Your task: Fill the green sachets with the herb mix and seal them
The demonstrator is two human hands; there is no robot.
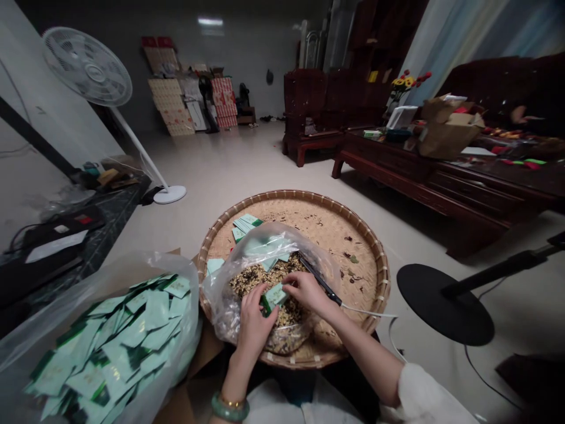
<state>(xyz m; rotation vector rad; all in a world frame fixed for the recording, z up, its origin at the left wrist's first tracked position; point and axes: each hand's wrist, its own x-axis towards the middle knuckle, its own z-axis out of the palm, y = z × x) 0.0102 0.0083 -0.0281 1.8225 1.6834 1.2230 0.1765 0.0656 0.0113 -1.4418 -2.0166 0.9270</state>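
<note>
Both my hands pinch a pale green sachet (274, 296) with a dark green edge, low over a clear plastic bag (229, 294). My left hand (255, 325), wearing a green bangle, grips its near side. My right hand (305, 291) holds its far side. The bag holds a speckled brown dried mix (260, 280) and lies in a round woven bamboo tray (348, 265). Several similar sachets (246, 225) rest on the tray. Next to my right hand lies a black tool (322, 282) with a white cord. A second clear bag (110, 341) of several sachets sits at lower left.
Cardboard (205, 350) lies under the left bag. A black round fan base (444, 303) stands at right, with a white fan (88, 68) at left. A co-worker's hand (518, 115) shows beyond a dark wooden table (441, 168) holding a cardboard box (450, 129). Stacked cartons (170, 106) stand far back.
</note>
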